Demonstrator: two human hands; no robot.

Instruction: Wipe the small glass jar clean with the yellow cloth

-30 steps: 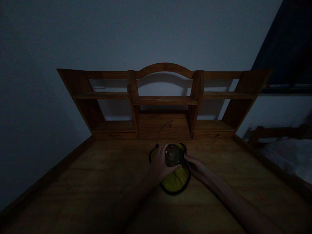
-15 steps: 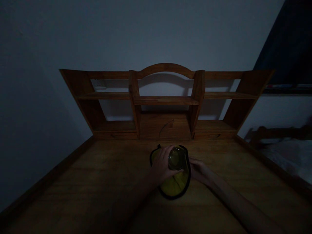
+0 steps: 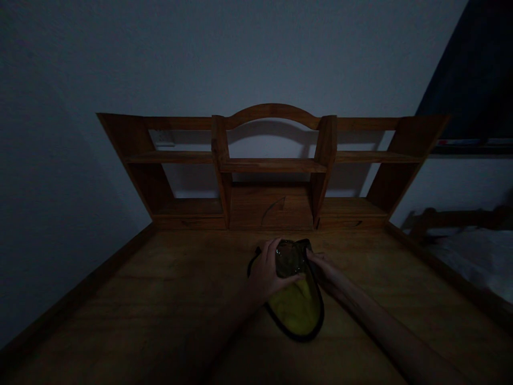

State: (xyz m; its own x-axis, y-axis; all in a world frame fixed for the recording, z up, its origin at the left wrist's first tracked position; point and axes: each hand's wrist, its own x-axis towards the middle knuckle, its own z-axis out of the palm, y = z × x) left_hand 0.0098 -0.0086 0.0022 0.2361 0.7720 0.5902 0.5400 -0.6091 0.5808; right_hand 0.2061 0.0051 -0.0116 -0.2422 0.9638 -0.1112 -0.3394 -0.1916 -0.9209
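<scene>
In dim light my left hand (image 3: 266, 272) is wrapped round a clear glass jar (image 3: 289, 258) that stands on a wooden desk (image 3: 160, 299). A yellow cloth with a dark border (image 3: 298, 310) lies under and around the jar, hanging toward me. My right hand (image 3: 320, 267) grips the cloth's edge against the right side of the jar, fingers closed on it. The far part of the cloth is hidden behind the jar and my hands.
A wooden hutch with shelves and an arched top (image 3: 272, 166) stands at the back of the desk against a pale wall. Raised wooden rails run along the desk's left and right sides. A bed with pale bedding (image 3: 473, 251) lies to the right.
The cloth has been pulled up round the jar's right side and now hangs longer toward me. My right hand moved up against the jar. The left hand kept its hold.
</scene>
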